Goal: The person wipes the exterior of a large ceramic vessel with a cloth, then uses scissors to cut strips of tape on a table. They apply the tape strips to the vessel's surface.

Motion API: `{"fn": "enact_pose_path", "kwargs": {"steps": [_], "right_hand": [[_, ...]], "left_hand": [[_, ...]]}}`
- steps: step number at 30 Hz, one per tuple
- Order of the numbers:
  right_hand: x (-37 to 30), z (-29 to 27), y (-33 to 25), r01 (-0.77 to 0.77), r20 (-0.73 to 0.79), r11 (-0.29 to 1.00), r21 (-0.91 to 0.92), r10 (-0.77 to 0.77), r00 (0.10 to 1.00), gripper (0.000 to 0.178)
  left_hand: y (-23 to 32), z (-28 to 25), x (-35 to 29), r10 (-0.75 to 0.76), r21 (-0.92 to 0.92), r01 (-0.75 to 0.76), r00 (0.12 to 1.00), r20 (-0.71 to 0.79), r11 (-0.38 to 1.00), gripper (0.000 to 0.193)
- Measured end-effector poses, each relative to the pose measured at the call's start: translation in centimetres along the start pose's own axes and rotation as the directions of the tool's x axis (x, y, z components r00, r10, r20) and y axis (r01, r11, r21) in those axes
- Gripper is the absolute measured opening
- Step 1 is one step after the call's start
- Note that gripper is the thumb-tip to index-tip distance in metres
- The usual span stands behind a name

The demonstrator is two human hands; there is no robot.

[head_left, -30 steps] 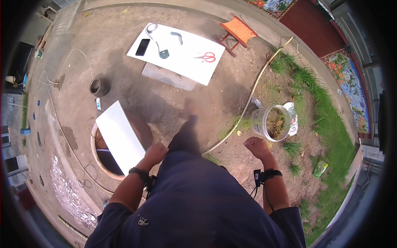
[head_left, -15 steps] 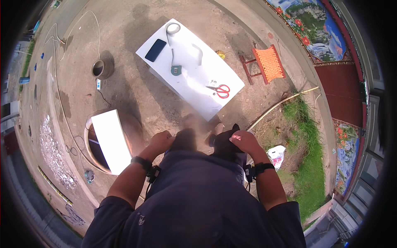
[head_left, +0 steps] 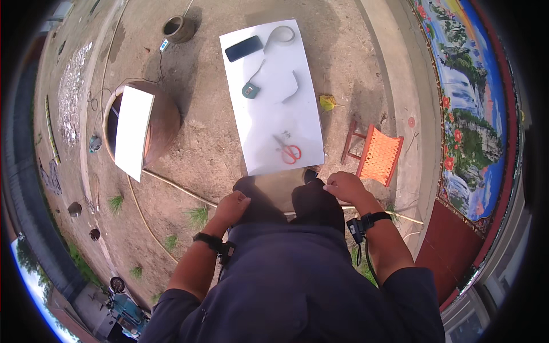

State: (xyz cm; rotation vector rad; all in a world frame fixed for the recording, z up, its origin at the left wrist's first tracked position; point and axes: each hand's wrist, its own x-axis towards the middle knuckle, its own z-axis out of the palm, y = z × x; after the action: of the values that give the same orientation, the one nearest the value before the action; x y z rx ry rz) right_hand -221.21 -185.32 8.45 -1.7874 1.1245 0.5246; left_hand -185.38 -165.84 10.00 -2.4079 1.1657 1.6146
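Observation:
My left hand [head_left: 231, 208] is closed beside my left thigh, its thumb against the dark trouser leg [head_left: 258, 201]. Curled at the outer side of my right knee is my right hand [head_left: 345, 186]; whether cloth is between the fingers of either hand is hidden. In front of my knees lies a white board [head_left: 271, 123]. Red-handled scissors [head_left: 291, 153] rest on its near end. Farther up are a green tape measure [head_left: 250, 90] with some tape drawn out, a curved pale strip [head_left: 293, 88], a black phone [head_left: 243, 48] and a roll of grey tape [head_left: 282, 34].
A folding stool [head_left: 380, 154] with an orange woven seat stands to the right. At left, a white panel [head_left: 135, 132] lies across a big clay jar [head_left: 164, 123]. A smaller pot [head_left: 178, 29], a power strip [head_left: 164, 44] and a yellow leaf [head_left: 327, 102] are on the ground.
My view has turned and come nearer the board, which now lies just before my knees. My right hand was pinching up trouser cloth; that raised fold no longer shows. Both hands stay by my legs.

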Motion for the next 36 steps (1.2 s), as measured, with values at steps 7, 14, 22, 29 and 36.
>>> {"fn": "enact_pose_path", "kwargs": {"steps": [7,14,22,29,36], "right_hand": [[3.0,-3.1,2.6,0.094,0.174,0.971,-0.218,-0.056,0.983,0.032],[8.7,-3.6,-0.6,0.281,0.238,0.908,-0.310,-0.211,0.948,0.031],[16.1,-7.6,-0.5,0.192,0.190,0.890,-0.413,-0.122,0.974,0.035],[26.3,-12.5,-3.5,0.329,0.036,0.743,-0.583,-0.381,0.924,0.048],[34.4,-10.5,-2.5,0.601,0.254,0.411,-0.686,-0.638,0.727,0.042]], "left_hand": [[1.7,8.0,-2.9,-0.100,-0.262,0.097,0.995,0.001,0.960,0.039],[1.2,10.9,-1.0,-0.108,-0.351,0.059,0.987,-0.122,0.934,0.032],[5.2,15.4,3.0,-0.180,-0.456,0.116,0.979,-0.100,0.882,0.025],[9.7,19.2,11.5,-0.333,-0.473,0.187,0.910,-0.247,0.861,0.022],[11.4,21.9,18.9,-0.515,-0.484,0.334,0.799,-0.309,0.809,0.032]]}}
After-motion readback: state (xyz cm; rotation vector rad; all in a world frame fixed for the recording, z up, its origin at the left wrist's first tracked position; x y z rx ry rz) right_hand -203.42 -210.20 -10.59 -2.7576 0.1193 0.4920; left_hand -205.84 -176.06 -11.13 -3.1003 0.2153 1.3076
